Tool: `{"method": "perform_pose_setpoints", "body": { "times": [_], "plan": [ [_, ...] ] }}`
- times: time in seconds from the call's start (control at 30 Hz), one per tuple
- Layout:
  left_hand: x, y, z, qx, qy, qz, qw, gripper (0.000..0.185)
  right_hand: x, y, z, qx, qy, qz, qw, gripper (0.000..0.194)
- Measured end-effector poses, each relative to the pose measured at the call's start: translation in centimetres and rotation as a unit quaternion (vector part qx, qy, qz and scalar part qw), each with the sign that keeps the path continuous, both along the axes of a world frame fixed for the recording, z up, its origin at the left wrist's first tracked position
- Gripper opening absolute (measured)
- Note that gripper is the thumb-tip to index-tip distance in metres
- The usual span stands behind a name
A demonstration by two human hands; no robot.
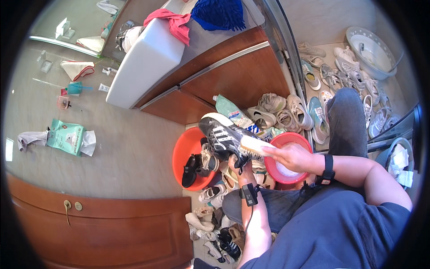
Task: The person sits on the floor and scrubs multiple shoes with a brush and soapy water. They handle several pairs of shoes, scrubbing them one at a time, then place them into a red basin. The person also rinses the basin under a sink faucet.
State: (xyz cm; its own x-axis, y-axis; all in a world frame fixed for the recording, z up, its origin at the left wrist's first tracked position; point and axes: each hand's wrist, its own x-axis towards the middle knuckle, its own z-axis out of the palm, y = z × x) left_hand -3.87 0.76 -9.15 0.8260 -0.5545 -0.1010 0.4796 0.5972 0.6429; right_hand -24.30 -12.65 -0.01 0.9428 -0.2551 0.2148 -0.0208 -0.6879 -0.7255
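My left hand [239, 165] grips a black sneaker with white stripes [220, 136] from below, at its opening. White foam lies on the shoe's upper. In my right hand [290, 157] is a white-backed scrub brush [253, 144], its bristles against the shoe near the heel or collar; the exact spot is partly hidden. Under my right hand stands a pinkish-red bucket [269, 168] holding foamy liquid. An orange-red basin [179, 158] with dark and light shoes in it is to the left of the sneaker.
Many shoes [295, 112] lie around the bucket, others [349, 70] beyond the glass door's track, and more [215, 232] by my knee. Detergent bags [231, 109] lean near the wooden cabinet [235, 77]. A pale basin [386, 53] sits far right; a blue bin [384, 158] holds paper.
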Motion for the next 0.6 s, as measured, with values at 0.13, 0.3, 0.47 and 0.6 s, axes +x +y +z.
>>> {"method": "perform_pose_setpoints", "body": {
  "times": [0.13,0.3,0.47,0.6],
  "plan": [
    [0.7,1.1,-2.1,0.464,-0.547,0.074,0.692,0.011,4.7,-2.9,1.2,-0.064,-0.014,-0.06,0.996,0.045],
    [2.6,0.7,-5.4,0.228,-0.381,-0.024,0.896,0.034,11.3,-6.8,3.0,-0.093,-0.078,-0.129,0.984,0.045],
    [1.9,1.1,-4.7,0.215,-0.458,0.089,0.858,0.014,6.0,-3.4,2.6,-0.044,-0.041,-0.099,0.993,0.045],
    [-0.6,0.2,-0.1,0.07,-0.12,-0.02,0.99,0.04,2.0,-1.8,2.5,0.007,-0.004,-0.061,0.998,0.044]
  ]
}}
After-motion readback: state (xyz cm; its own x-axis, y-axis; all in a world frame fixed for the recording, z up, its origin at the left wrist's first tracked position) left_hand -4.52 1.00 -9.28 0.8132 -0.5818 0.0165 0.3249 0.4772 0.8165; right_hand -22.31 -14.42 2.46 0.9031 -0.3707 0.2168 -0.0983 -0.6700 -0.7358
